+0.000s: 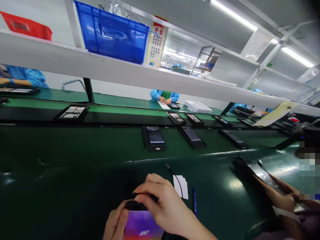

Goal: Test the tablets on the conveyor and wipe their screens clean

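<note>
Both of my hands are down at the bottom edge of view, working on a phone (143,226) whose lit purple and orange screen faces up at me. With my right hand (165,206) I curl the fingers over the phone's top end, fingertips pressed together against the dark edge there. Under it, my left hand (116,223) cups the phone's left side, thumb lying along the edge, so the phone sits clasped between the two just above the green work surface (62,180). Just beyond my right hand lie a small white card (181,186) with a thin black cable (175,175) crossing it, and a blue pen (194,200) beside them. Farther out, three dark phones (153,137) rest in a row on the green belt, with more on the strip behind. To my right, another person's hand (280,196) holds a dark phone (262,173). Overhead, a blue crate (112,33) stands on the white shelf (75,63).
</note>
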`<act>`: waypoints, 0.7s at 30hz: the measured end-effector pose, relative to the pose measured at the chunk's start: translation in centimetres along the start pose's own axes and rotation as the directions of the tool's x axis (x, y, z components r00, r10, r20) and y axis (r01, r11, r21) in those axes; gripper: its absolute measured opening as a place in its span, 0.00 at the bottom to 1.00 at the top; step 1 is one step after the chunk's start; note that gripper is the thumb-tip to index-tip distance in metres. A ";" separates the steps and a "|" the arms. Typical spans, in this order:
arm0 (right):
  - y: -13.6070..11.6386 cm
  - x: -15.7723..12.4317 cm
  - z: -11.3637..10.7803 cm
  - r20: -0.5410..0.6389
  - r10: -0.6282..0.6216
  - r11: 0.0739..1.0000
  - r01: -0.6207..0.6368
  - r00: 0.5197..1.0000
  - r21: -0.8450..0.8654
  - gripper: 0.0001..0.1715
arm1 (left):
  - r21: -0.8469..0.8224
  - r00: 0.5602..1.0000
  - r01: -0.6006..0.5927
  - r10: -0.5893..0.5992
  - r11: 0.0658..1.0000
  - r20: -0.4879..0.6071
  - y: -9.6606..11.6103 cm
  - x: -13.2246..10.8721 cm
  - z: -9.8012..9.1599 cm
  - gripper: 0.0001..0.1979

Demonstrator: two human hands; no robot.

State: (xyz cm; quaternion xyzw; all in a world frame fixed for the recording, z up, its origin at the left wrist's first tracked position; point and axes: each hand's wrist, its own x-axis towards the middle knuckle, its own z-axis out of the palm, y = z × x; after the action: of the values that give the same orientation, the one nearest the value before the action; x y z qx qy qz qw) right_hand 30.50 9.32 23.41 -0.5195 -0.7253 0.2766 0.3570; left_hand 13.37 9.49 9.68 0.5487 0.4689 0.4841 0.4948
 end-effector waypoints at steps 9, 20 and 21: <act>0.1 -0.7 2.2 -0.113 -0.266 0.924 0.220 0.957 -0.312 0.14 | -0.034 0.999 0.011 -0.013 0.999 -0.048 -0.6 -0.2 -0.2 0.26; 7.7 -0.5 -0.5 -0.383 0.078 0.918 -0.216 0.921 -0.332 0.19 | -0.047 0.936 0.327 -0.317 0.944 0.152 -0.5 4.7 0.8 0.29; 9.6 -1.3 -1.3 -0.442 0.169 0.889 -0.330 0.881 -0.318 0.20 | -0.030 0.925 0.353 -0.343 0.935 0.165 -1.0 5.2 0.9 0.29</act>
State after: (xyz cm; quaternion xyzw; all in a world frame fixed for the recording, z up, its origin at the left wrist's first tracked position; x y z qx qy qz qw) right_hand 37.15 11.06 16.47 -0.7153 -0.6016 0.0608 0.3502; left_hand 14.76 14.67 8.99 0.4782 0.5038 0.3577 0.6242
